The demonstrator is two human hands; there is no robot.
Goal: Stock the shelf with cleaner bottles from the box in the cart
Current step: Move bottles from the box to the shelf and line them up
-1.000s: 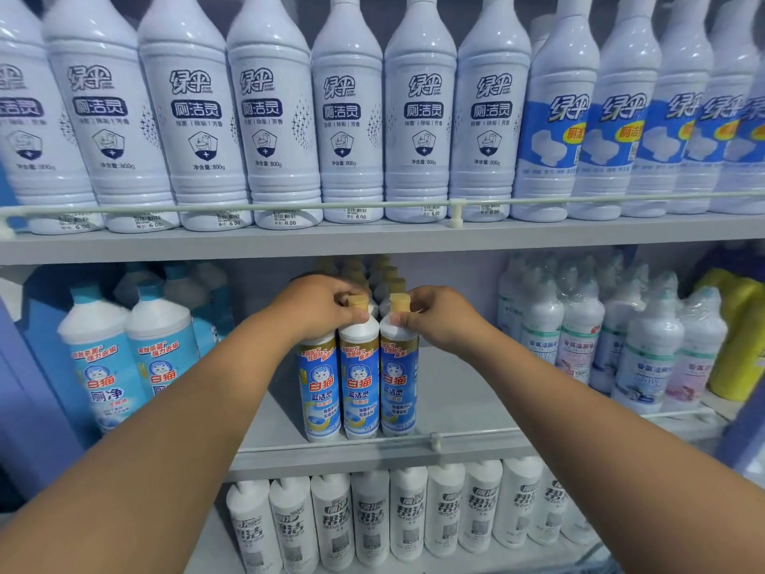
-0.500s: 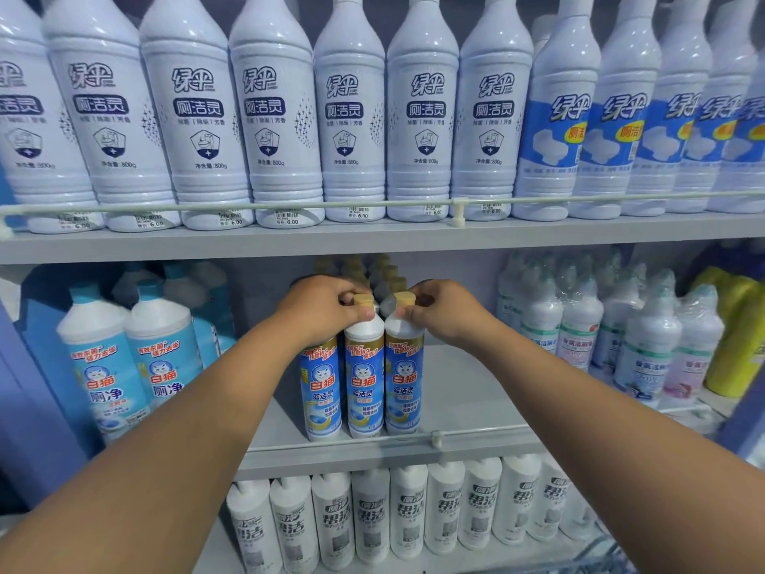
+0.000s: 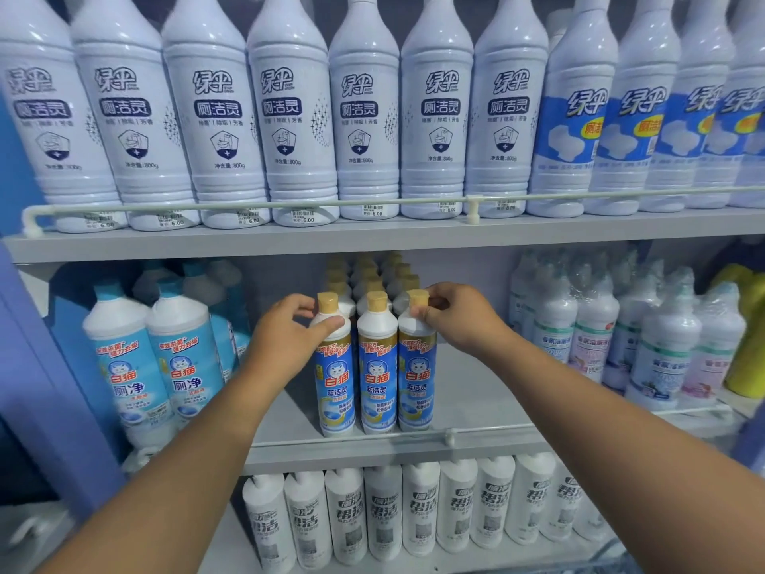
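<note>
Blue-labelled cleaner bottles with tan caps stood three abreast at the front of the middle shelf (image 3: 476,408), just behind its low rail (image 3: 488,429), with more of the same kind lined up in rows behind them. My left hand (image 3: 285,337) gripped the left front bottle (image 3: 336,374) at its white shoulder, thumb pressed across the front just under the cap and fingers curled round the back. My right hand (image 3: 459,314) pinched the neck of the right front bottle (image 3: 415,374) just below its cap. The middle bottle (image 3: 376,374) stood upright between them, touching both, and neither hand was on it. Left of this group stood wider bottles with teal caps (image 3: 182,354); to the right, shrink-wrapped pale bottles (image 3: 670,345) and something yellow (image 3: 749,325) at the edge. Tall white bottles (image 3: 289,113) filled the shelf above, and smaller white ones (image 3: 385,511) the shelf below.
</note>
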